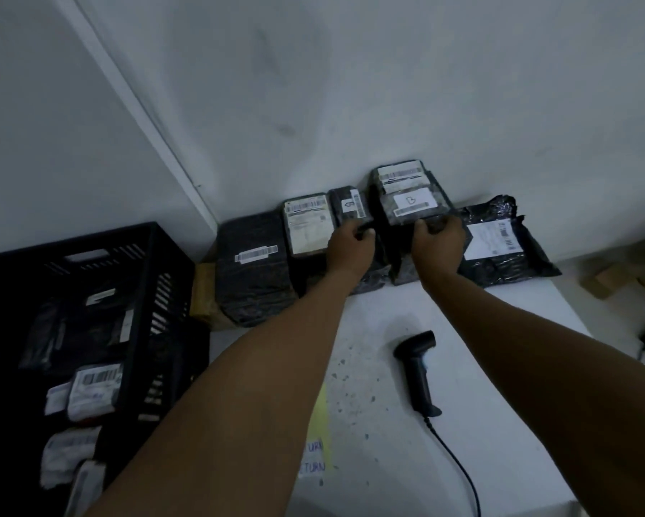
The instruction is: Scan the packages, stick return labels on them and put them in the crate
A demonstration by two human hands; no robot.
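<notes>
Our left hand [348, 243] and right hand [438, 238], fingers curled, grasp the black package [412, 207] at twelve o'clock; scanner [417, 371] lies untouched at five.

Dim, bluish cast; soft blur; wide-angle distortion.
</notes>
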